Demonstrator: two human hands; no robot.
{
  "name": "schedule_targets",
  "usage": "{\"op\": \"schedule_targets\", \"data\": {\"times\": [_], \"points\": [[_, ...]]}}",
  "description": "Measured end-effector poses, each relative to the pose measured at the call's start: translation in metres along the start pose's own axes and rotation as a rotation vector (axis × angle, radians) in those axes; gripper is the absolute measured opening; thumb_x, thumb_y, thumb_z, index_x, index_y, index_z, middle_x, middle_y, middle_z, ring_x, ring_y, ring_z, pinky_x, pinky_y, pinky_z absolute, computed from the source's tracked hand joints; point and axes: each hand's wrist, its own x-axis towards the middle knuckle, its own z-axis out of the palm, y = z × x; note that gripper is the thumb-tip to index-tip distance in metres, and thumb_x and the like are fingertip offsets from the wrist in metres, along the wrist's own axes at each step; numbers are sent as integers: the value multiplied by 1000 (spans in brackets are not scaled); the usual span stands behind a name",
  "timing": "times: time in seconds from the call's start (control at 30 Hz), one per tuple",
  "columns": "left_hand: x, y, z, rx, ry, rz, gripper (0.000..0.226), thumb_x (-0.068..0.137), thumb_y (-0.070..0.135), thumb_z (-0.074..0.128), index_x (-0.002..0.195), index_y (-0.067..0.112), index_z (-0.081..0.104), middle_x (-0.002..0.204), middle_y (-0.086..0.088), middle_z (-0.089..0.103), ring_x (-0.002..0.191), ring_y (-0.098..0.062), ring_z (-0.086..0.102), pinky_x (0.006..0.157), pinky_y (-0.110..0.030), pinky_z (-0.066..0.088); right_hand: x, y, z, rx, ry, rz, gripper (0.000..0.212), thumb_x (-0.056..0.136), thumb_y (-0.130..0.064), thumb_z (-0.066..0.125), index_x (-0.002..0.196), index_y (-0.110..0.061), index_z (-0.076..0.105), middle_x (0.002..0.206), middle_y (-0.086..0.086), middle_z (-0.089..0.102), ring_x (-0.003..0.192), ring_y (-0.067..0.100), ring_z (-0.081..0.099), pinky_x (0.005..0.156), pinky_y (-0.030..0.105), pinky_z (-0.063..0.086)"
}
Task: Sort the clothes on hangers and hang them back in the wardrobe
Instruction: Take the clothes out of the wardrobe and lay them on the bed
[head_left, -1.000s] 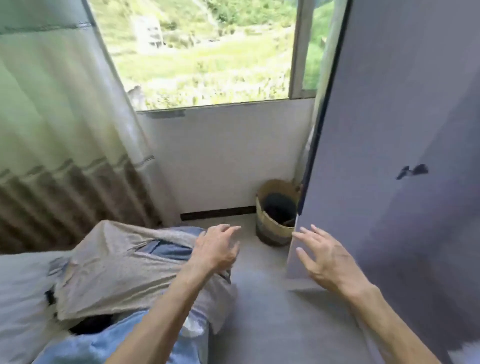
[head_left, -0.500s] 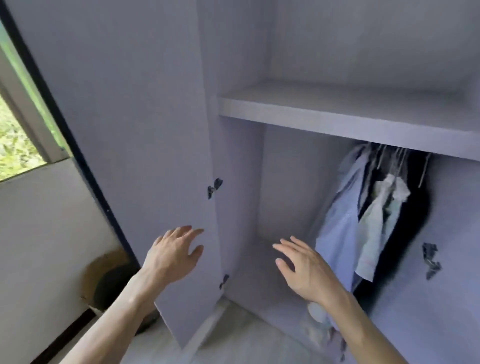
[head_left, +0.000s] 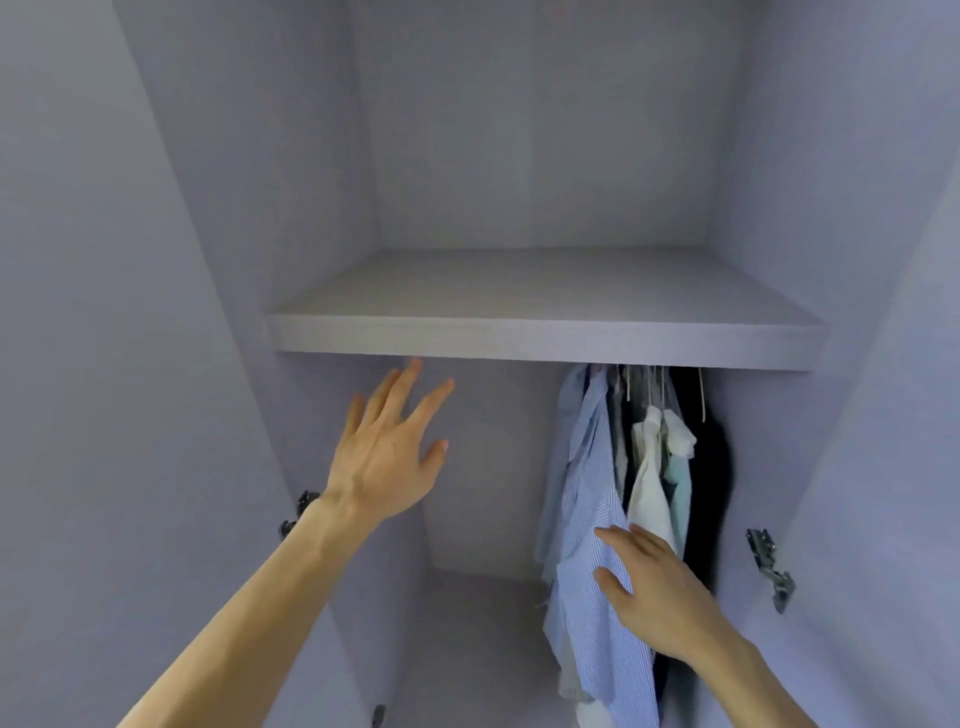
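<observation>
I face the open lilac wardrobe, with its shelf (head_left: 545, 340) across the middle. Under the shelf's right half, several garments hang on hangers: a blue striped shirt (head_left: 592, 519) in front, a pale white-green one (head_left: 657, 483) beside it, and a dark one (head_left: 711, 478) further right. My left hand (head_left: 387, 457) is raised with fingers spread in the bare left part of the hanging space, fingertips just under the shelf, holding nothing. My right hand (head_left: 657, 592) is open, fingertips touching the striped shirt's lower front.
Both wardrobe doors stand open, the left door (head_left: 104, 364) and right door (head_left: 883, 415) flanking me. Metal hinges (head_left: 769, 566) stick out on the right side and a hinge (head_left: 298, 512) shows on the left. The wardrobe floor (head_left: 467, 649) lies below.
My view swung from the bed and window to the wardrobe's inside. My left hand rose up under the shelf. My right hand moved right onto the striped shirt.
</observation>
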Motion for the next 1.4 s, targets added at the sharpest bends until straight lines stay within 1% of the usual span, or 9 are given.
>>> {"op": "schedule_targets", "data": {"times": [0.3,0.43,0.67,0.8,0.87,1.03,1.2,1.3,1.4], "points": [[124,-7,35,29,81,-28,68,101,58,24,156,40,-11,166,6,-15,154,-19,-10,123,-56,4,129,23,-27,67,8,140,63,102,-38,43,155,-12,20,158,8,30,139,27,41,106,40,42],[138,0,68,-51,170,-96,72,97,66,22,157,40,-10,166,8,-17,152,-18,-19,122,-55,-2,173,39,-22,18,10,179,53,100,-34,46,144,-7,33,134,14,54,117,31,58,89,37,51],[144,3,85,-86,234,-148,75,96,67,28,157,39,-7,166,6,-13,151,-17,-23,121,-57,-4,208,44,-11,-34,52,271,25,98,-25,45,115,-7,49,100,13,70,94,32,68,66,33,47],[145,6,86,-93,242,-154,76,97,66,30,157,39,-6,166,5,-11,151,-18,-23,121,-58,-4,223,44,-14,395,-99,330,12,99,-15,48,107,-7,43,90,10,62,70,25,74,68,40,61],[145,5,86,-87,240,-156,76,96,67,30,157,39,-6,166,5,-10,151,-18,-23,121,-59,-3,226,41,-18,582,-73,328,10,100,-14,49,106,-8,44,89,7,59,63,18,73,66,39,62],[143,3,84,-80,234,-141,75,97,67,30,157,39,-6,167,4,-8,151,-17,-22,122,-59,0,215,15,-20,725,-33,200,12,99,-13,53,95,-8,43,83,4,52,62,20,73,58,36,59],[135,8,77,-174,258,-143,71,101,57,39,158,39,1,167,7,-6,153,-15,-16,122,-57,12,182,-17,4,752,-124,102,13,99,-11,53,96,-13,40,87,0,53,60,24,73,48,29,54],[103,15,89,-360,279,-174,72,100,40,51,158,38,8,167,9,1,154,-16,6,121,-45,23,156,-32,30,759,-206,45,20,99,-12,54,90,-20,38,69,2,61,58,24,72,51,33,57],[46,17,117,-627,53,-428,61,101,41,48,156,35,20,159,8,31,143,-13,32,111,-30,34,128,-51,63,765,-326,-11,20,99,-13,53,91,-21,37,53,1,61,56,24,70,54,34,57]]}}
